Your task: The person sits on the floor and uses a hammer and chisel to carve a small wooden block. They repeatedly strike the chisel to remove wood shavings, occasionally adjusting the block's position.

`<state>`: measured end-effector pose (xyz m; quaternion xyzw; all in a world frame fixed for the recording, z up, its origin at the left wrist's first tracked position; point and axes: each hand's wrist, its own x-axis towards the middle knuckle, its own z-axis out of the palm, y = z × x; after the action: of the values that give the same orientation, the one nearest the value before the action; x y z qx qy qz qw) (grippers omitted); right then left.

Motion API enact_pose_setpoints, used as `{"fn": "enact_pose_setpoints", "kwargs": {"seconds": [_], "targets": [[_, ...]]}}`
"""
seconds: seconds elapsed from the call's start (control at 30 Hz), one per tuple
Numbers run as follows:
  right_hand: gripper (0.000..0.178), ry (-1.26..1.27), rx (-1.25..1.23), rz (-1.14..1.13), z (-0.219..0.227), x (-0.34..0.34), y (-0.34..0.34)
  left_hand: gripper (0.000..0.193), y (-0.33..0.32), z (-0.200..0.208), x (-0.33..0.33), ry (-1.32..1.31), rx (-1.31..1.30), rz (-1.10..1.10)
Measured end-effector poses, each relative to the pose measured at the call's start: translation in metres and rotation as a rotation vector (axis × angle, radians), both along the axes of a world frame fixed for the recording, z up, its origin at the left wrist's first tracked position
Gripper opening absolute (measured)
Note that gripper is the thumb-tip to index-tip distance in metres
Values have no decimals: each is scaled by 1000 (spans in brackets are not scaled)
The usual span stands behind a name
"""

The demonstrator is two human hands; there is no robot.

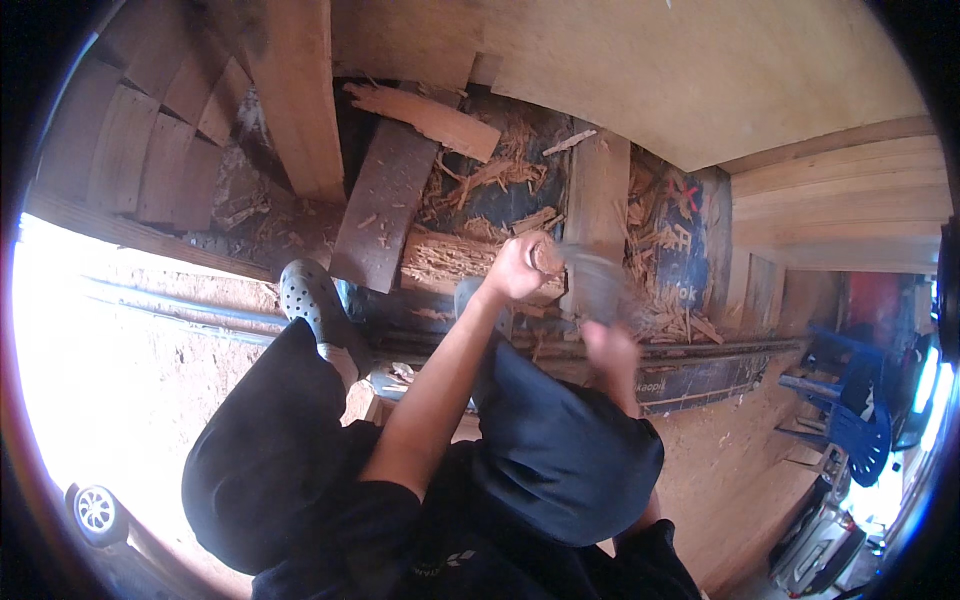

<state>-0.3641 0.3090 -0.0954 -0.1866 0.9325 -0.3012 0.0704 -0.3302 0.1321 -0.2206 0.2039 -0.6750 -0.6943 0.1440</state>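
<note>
My left hand (518, 268) is closed in a fist around a wooden handle (545, 258), whose round end shows at the top of the fist; the tool's lower part is hidden. Under it lies a thick wooden block (450, 262) with a rough, splintered, gouged face. To the right, my right hand (612, 350) is smeared by motion. It grips a hammer-like tool with a blurred grey head (593, 280), close beside the end of the wooden handle. Whether the two touch cannot be told.
Wood chips (490, 175) litter the floor around a dark plank (385, 205) and a pale board (598, 190). My clog-clad foot (312, 300) rests left of the block. Large panels (640, 70) stand ahead. Blue plastic chairs (850, 400) are at the right, a car wheel (97, 510) at lower left.
</note>
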Motion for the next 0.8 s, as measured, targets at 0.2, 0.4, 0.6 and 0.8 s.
{"fn": "enact_pose_setpoints", "kwargs": {"seconds": [0.2,0.4,0.6,0.8], "targets": [[35,-149,-37,-68,30,-23,53,25,3,-6,5,71,-65,2],[71,-316,-1110,165,135,-25,48,26,3,-7,2,65,-44,9],[54,-208,-508,390,25,0,-8,25,5,-4,0,24,-45,13],[41,-107,130,74,25,-10,51,26,7,-8,5,33,-78,12]]}}
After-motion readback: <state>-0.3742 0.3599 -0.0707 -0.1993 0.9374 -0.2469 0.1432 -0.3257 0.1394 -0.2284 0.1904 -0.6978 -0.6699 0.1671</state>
